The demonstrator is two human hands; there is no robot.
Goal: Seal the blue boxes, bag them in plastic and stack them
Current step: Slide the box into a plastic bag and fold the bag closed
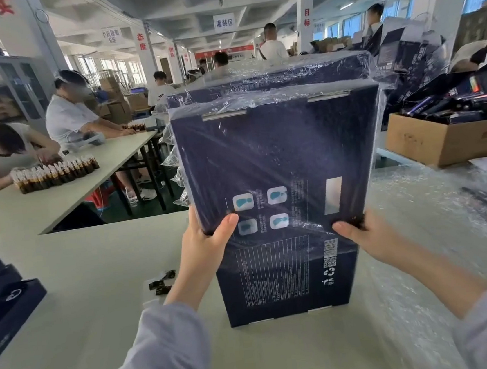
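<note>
Over a pale table (78, 263), holding a plastic-bagged blue box (278, 156) upright, its lower edge in front of a second blue box (287, 288) resting on the table. Gripping the two bottom corners with both arms stretched forward: left hand (203, 243) with thumb laid across the front face and fingers behind, right hand (360, 234) clasping the opposite corner likewise.

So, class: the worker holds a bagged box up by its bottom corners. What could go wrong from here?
1. The left hand and right hand grip the box only at its lower corners, through slick plastic. Most of it stands above the grip, so it may slip or tip.
2. If it drops, it would likely hit the lower box beneath and dent either one.
</note>
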